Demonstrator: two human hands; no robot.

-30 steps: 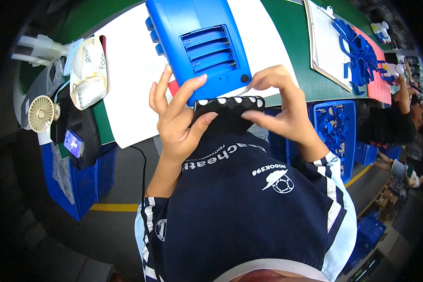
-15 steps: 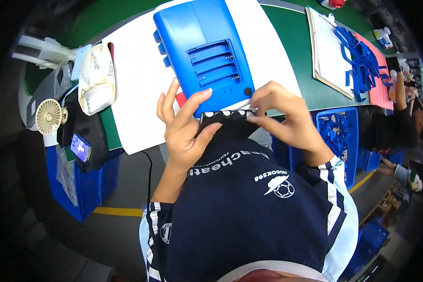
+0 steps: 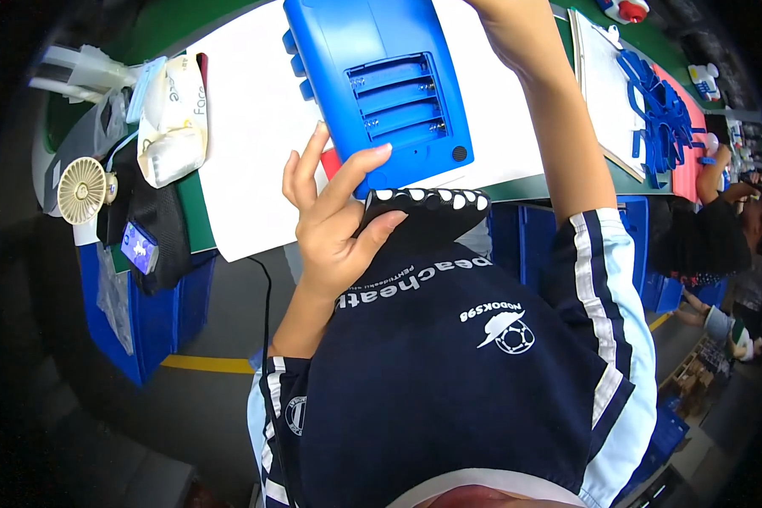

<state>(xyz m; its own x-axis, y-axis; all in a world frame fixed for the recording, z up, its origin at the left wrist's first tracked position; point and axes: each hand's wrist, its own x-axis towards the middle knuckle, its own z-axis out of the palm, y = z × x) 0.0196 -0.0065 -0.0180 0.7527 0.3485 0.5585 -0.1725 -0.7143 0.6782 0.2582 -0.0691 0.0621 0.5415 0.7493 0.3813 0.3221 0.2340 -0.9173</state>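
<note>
A blue plastic case [image 3: 381,38] lies back side up, with an uncovered battery compartment [image 3: 398,97] holding no batteries. A round black pad [image 3: 459,153] sits at its near right corner. My left hand [image 3: 326,220] is at the near left corner, its index finger against the case. Its thumb presses on a black sheet [image 3: 432,216] with a row of white round spots along its edge, held just below the case. My right hand [image 3: 504,21] reaches to the far edge of the picture; its fingers are cut off from view.
White paper [image 3: 245,169] covers the green table under the case. At left are a small fan [image 3: 83,190], a soft packet [image 3: 173,135] and a small device with a lit screen [image 3: 139,248]. At right lie a clipboard [image 3: 605,93] and a pile of blue strips [image 3: 669,118]. Another person works beyond.
My right hand has left the black sheet and moved far up and away. The sheet now shows more white spots on its right. My left hand stays at the case's corner.
</note>
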